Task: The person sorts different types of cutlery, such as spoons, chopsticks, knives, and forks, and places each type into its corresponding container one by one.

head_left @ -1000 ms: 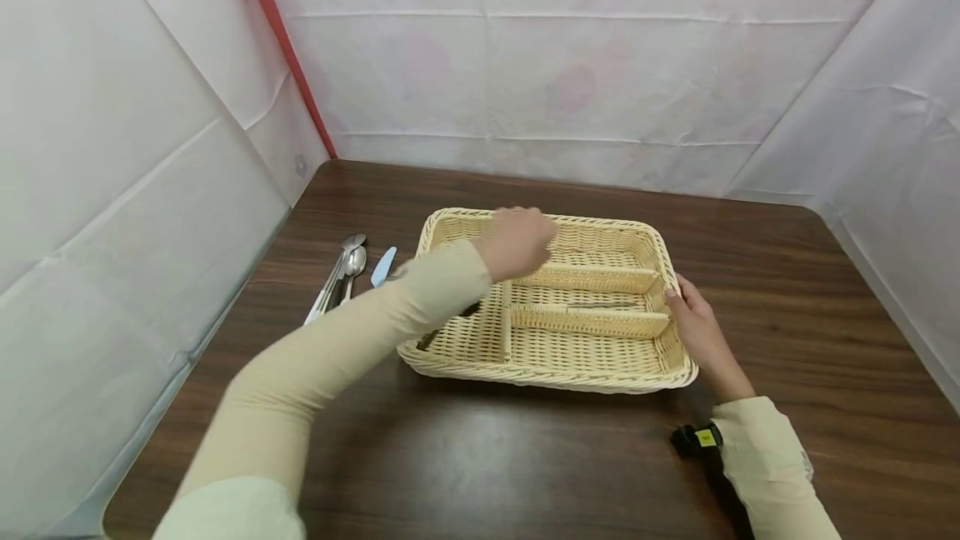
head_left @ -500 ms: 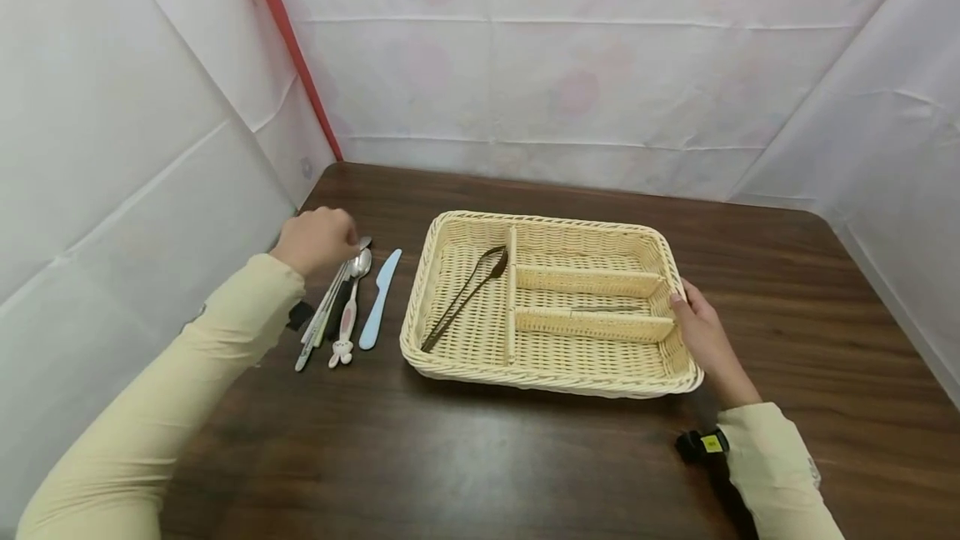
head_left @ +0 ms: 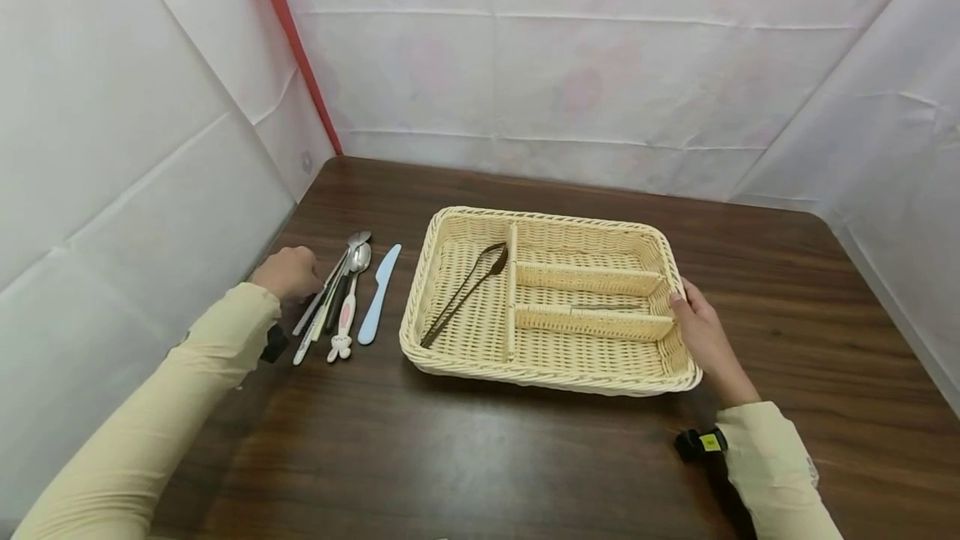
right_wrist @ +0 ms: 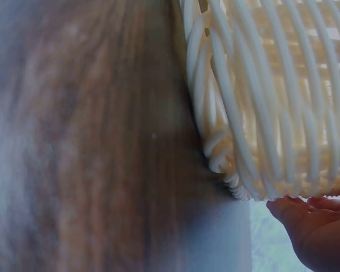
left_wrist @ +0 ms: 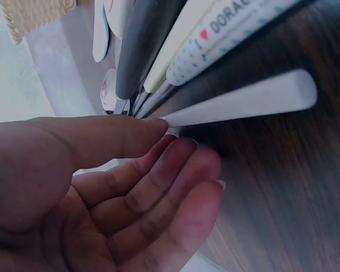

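Observation:
My left hand (head_left: 288,275) is at the left side of a cutlery pile. In the left wrist view its thumb and curled fingertips pinch a slim piece of cutlery with a pale handle (left_wrist: 249,102); its other end is hidden. Beside it lie a handle printed with DORAE (left_wrist: 215,42), a black handle (left_wrist: 147,48), a spoon with a rabbit-shaped handle end (head_left: 347,315) and a light blue knife (head_left: 379,294). My right hand (head_left: 707,340) grips the right rim of a divided wicker basket (head_left: 555,377), thumb over the edge. Brown tongs (head_left: 465,294) lie in its left compartment.
A thin metallic item (head_left: 606,307) lies in the basket's middle right compartment. The dark wooden table (head_left: 465,457) meets white sheeting (head_left: 600,90) behind and at both sides. A red strip (head_left: 294,44) runs down the back left corner.
My left hand has come from over the basket to the left, then down to the cutlery pile, where it pinches the pale handle. My right hand has stayed on the basket rim.

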Motion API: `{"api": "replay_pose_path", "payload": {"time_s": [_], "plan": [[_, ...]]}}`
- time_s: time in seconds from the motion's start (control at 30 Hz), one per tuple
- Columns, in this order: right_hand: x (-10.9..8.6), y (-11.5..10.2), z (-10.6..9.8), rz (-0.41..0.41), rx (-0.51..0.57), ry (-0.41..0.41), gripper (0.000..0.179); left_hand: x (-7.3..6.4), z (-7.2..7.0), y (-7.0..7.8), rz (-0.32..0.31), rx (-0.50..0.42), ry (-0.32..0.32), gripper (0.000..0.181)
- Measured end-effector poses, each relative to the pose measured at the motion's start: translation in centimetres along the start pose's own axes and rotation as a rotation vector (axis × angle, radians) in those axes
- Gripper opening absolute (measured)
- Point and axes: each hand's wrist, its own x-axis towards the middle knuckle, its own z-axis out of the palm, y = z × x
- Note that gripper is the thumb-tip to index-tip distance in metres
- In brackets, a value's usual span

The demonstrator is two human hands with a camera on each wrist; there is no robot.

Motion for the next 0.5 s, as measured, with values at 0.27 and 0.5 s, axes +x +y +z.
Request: {"api": "replay_pose_path", "payload": {"time_s": [0.27, 0.5], "plan": [[0.0, 0.0, -0.1, 0.014, -0.001, 0.004, 0.057, 0.3, 0.4, 0.8, -0.008, 0.014, 0.031, 0.02], [0.1, 0.2, 0.0, 0.024, 0.002, 0.002, 0.057, 0.2, 0.8, 1.4, -0.046, 0.051, 0.071, 0.014]]}}
